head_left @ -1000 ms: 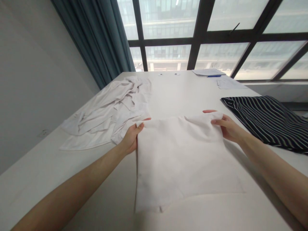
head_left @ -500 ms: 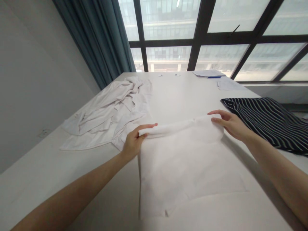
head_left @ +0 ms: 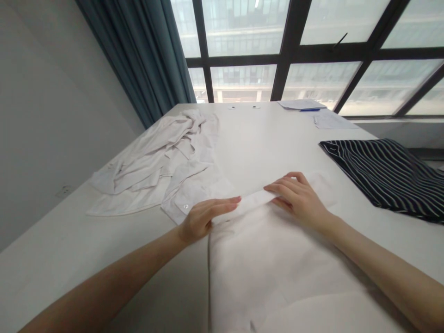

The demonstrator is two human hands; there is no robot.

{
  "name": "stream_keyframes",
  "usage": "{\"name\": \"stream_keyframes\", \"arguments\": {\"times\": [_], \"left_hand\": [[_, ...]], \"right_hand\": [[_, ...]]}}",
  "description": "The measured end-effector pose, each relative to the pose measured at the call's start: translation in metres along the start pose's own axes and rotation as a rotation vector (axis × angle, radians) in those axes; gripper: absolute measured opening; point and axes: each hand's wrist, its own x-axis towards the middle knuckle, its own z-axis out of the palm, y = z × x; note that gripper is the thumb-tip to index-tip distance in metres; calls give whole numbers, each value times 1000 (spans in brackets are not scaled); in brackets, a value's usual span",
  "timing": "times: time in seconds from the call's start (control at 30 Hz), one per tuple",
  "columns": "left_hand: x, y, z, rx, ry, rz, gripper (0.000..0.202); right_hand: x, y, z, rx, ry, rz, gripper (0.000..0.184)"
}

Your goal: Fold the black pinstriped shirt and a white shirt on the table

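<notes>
A white folded garment (head_left: 274, 259) lies flat on the white table (head_left: 249, 143) in front of me. Its far edge forms a thick rolled band. My left hand (head_left: 204, 216) rests at the band's left end with fingers stretched out flat. My right hand (head_left: 298, 199) presses on the band near its middle, fingers extended and close together. Neither hand grips the cloth.
A crumpled white shirt (head_left: 159, 162) lies on the table's left side, touching the folded garment's corner. A dark striped garment (head_left: 385, 171) lies at the right edge. Papers and a blue pen (head_left: 305, 106) sit at the far end by the window. A teal curtain (head_left: 138, 55) hangs at left.
Both hands brought the garment's far edge toward me and laid it down, then let go of the corners. The right hand slid left to the middle of the fold; both hands now lie flat.
</notes>
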Motion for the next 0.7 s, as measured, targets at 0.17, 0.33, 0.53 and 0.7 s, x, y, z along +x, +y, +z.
{"name": "stream_keyframes", "arguments": {"times": [0.17, 0.33, 0.53, 0.7], "left_hand": [[1, 0, 0, 59, 8, -80, 25], [5, 4, 1, 141, -25, -62, 36], [6, 3, 1, 273, -72, -29, 31], [1, 1, 0, 289, -187, 24, 36]], "right_hand": [[-11, -6, 1, -239, 97, -83, 15], [-15, -14, 0, -300, 120, -88, 20], [-10, -17, 3, -300, 63, -80, 14], [-3, -27, 7, -196, -26, -104, 31]]}}
